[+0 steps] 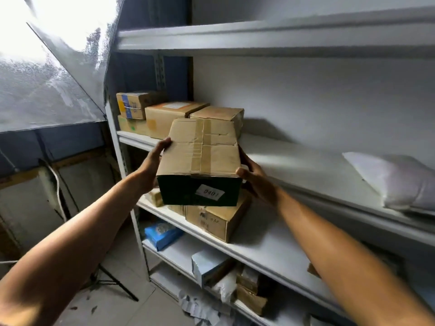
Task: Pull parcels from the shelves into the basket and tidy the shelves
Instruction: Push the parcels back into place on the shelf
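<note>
Head view: taped cardboard box (200, 158) held in air betw. both hands, in front of the middle shelf (306, 161). Left hand (150, 165) fingers curl on its left side, right hand (255, 182) grips the right. Risk: soft, creased walls could buckle and slip out. Open shelf to the right up to the white bag (395, 180); other boxes (164, 114) crowd behind-left. Basket not in view.

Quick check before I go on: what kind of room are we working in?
Probably a parcel storeroom: white metal shelving holds taped cardboard boxes and a white mailer bag; the held box carries a number sticker.
</note>
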Demonstrator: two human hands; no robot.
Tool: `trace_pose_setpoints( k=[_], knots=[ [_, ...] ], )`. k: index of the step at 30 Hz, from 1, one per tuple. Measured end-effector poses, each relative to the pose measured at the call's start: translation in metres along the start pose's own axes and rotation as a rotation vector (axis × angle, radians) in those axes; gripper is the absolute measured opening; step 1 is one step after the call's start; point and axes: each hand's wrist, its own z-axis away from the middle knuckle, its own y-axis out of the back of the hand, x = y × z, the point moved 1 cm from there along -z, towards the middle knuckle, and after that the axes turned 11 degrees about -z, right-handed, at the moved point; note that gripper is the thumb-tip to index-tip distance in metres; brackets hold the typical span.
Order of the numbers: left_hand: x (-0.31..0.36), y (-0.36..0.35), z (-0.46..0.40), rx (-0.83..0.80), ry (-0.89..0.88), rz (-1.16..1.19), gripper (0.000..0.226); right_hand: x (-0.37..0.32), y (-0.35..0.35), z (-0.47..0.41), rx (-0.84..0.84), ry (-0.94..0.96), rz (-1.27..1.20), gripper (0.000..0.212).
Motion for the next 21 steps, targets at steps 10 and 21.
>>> trace_pose_setpoints(
  k=[10, 21],
  knots=[
    [0.011, -0.110, -0.048, -0.239, 0.056, 0.007, 0.058, -0.039, 0.081, 0.061, 0.230, 0.006, 0.183, 0.139],
    [0.001, -0.182, -0.087, -0.661, -0.195, -0.341, 0.093, -0.082, 0.141, 0.120, 0.614, 0.095, 0.234, 0.074]
  ],
)
